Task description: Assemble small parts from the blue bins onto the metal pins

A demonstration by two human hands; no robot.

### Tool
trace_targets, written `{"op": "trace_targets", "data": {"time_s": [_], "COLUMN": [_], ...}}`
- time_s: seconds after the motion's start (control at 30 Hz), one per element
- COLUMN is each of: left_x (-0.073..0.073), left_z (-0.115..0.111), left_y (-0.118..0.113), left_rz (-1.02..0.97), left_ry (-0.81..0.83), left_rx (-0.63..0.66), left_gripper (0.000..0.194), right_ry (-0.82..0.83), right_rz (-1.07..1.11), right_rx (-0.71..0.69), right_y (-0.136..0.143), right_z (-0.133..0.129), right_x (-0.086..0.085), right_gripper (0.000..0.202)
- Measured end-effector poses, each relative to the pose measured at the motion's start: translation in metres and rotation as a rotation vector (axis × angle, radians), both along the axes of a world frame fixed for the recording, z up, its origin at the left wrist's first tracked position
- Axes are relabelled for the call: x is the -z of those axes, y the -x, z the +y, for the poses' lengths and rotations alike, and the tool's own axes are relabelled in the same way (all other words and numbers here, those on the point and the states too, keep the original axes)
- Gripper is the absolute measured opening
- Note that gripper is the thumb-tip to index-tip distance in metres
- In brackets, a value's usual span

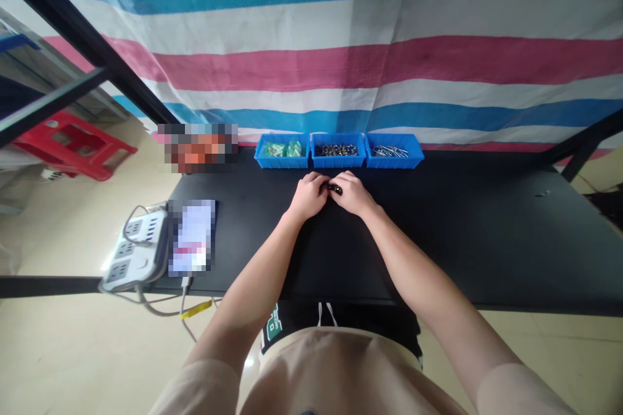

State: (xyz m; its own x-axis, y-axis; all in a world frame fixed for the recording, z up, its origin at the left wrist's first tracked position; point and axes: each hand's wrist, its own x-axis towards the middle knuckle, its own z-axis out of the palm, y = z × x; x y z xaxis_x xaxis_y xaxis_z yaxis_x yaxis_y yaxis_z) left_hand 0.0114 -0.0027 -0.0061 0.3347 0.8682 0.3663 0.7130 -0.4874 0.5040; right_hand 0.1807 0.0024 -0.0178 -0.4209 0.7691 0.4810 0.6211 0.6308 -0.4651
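Observation:
My left hand (pixel 310 196) and my right hand (pixel 351 192) meet over the black table, just in front of the middle blue bin. Between them is a small dark piece (pixel 334 189) with a brassy glint, and the fingers of both hands are closed on it. Its exact shape is too small to tell. Behind the hands stand a left blue bin (pixel 282 163) with green and clear small parts, a middle blue bin (pixel 338 162) with many small dark and brassy parts, and a right blue bin (pixel 395 163) with thin metal pins.
On the table's left lie a blurred phone-like device (pixel 193 237) with a cable and a white power strip (pixel 139 249). A blurred orange object (pixel 199 150) is at the back left corner. A striped sheet (pixel 341 65) hangs behind; a red stool (pixel 78 146) stands on the floor.

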Motion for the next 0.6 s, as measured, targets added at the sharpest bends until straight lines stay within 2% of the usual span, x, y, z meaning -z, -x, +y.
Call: {"op": "trace_targets", "data": {"time_s": [0.17,0.33,0.47,0.6], "left_x": [-0.001,0.000,0.000,-0.001], "left_z": [0.000,0.000,0.000,0.000], "left_y": [0.000,0.001,0.001,0.001], "left_rz": [-0.008,-0.016,-0.021,-0.025], "left_ry": [0.002,-0.002,0.002,0.006], "left_rx": [0.004,0.011,0.008,0.001], "left_gripper": [0.030,0.031,0.031,0.029], "right_ry": [0.004,-0.024,-0.011,0.066], "right_rz": [-0.001,-0.042,-0.147,-0.203], "right_rx": [0.001,-0.025,0.067,0.133], "right_y": [0.000,-0.002,-0.005,-0.007], "right_z": [-0.001,-0.008,-0.012,-0.011], "right_x": [-0.001,-0.014,-0.023,-0.020], "right_gripper": [0.014,0.025,0.036,0.039]}}
